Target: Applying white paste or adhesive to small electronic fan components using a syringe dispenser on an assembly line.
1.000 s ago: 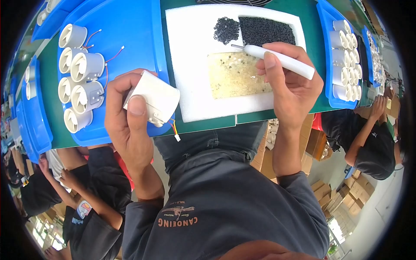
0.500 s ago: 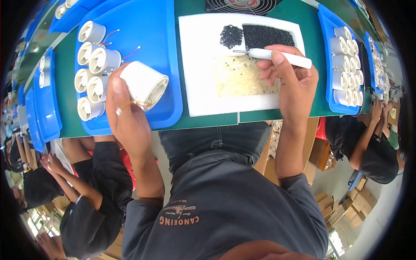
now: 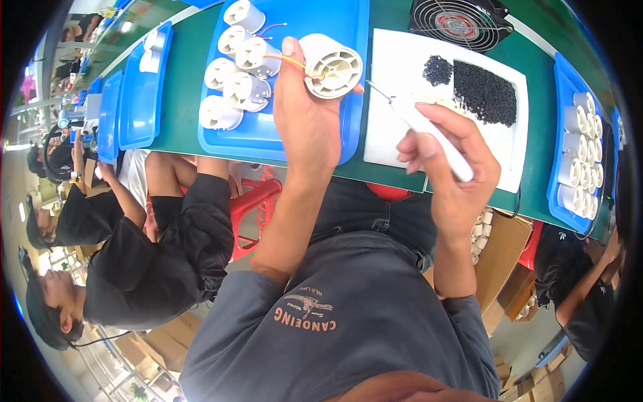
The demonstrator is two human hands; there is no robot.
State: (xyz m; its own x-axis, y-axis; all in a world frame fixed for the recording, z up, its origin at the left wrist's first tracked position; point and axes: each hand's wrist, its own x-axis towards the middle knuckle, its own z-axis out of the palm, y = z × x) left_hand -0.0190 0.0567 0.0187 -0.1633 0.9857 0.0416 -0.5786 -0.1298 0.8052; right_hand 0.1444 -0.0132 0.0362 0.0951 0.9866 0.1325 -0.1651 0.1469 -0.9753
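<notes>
My left hand (image 3: 305,120) is clamped around a white cylinder (image 3: 331,65), held up over the blue tray (image 3: 348,137). Its open, ribbed end faces toward me and a little right, so its long axis runs away from me toward the tray's far side. Red and yellow wires (image 3: 295,61) trail from it across my thumb.

My right hand (image 3: 452,177) is closed on a white pen tool (image 3: 429,130). The tool lies on a slant, its thin metal tip (image 3: 376,89) pointing up and left at the cylinder, close to it but apart. The two hands are near each other and not touching.

Under the tool is a white sheet (image 3: 402,53) with a pile of black grains (image 3: 485,94). More white cylinders (image 3: 234,74) lie on the tray left of my hand. A black fan (image 3: 462,23) sits beyond the sheet on the green table (image 3: 181,87).
</notes>
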